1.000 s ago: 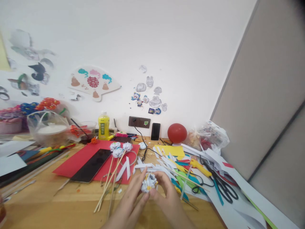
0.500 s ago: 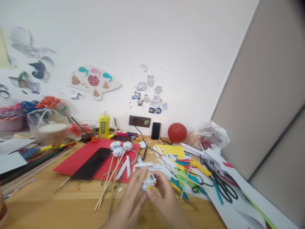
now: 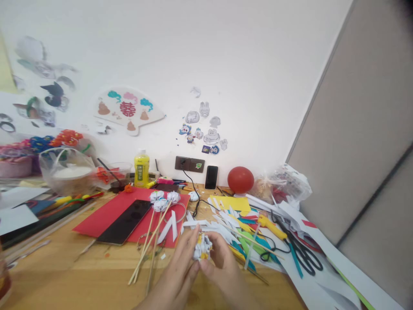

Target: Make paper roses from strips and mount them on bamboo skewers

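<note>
A crumpled white-and-yellow paper piece (image 3: pixel 202 248) sits cupped between two bare hands above the near part of a wooden surface (image 3: pixel 100 284). The left hand (image 3: pixel 180 261) and right hand (image 3: pixel 223 262) share a light grip, fingers curved and partly closed around the piece, leaving neither free. Thin wooden sticks (image 3: pixel 142 258) topped with paper balls (image 3: pixel 160 204) lean beside the left hand, their lower ends near the forearm, limiting movement there. Loose white strips (image 3: pixel 226 233) crowd the far side of the hands, while a yellow glue gun (image 3: pixel 273 227) and black-handled scissors (image 3: pixel 291 237) lie to the right. Wood shows left of the sticks, in front of a red sheet (image 3: pixel 97 212), offering the wider room.
</note>
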`<state>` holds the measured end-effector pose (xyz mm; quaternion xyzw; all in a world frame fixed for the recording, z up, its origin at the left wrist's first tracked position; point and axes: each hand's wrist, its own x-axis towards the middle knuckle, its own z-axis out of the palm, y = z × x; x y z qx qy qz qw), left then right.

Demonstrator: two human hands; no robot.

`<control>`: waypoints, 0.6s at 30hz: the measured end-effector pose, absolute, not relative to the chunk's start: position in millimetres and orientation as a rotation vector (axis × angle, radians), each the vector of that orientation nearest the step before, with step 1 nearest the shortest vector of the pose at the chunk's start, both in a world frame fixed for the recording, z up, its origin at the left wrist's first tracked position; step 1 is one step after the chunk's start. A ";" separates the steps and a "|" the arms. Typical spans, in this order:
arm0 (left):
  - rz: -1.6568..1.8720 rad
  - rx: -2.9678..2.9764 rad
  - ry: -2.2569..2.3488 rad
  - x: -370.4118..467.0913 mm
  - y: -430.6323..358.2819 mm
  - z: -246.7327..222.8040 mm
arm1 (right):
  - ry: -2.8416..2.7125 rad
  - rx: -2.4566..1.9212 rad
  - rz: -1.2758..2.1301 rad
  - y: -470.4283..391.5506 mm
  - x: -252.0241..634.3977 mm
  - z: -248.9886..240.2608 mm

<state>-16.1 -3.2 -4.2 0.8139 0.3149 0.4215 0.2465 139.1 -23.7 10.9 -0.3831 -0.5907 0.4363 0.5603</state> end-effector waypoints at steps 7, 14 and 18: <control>1.195 2.218 0.904 -14.7 -4.1 -6.2 | -1.401 -0.846 1.009 -25.1 137.1 16.2; 1.184 2.178 0.932 -15.4 -1.1 -9.6 | -1.333 -0.864 0.933 -25.7 128.9 4.7; 1.210 2.148 0.956 -12.6 -6.4 -5.7 | -1.342 -0.785 0.997 -25.6 128.9 8.5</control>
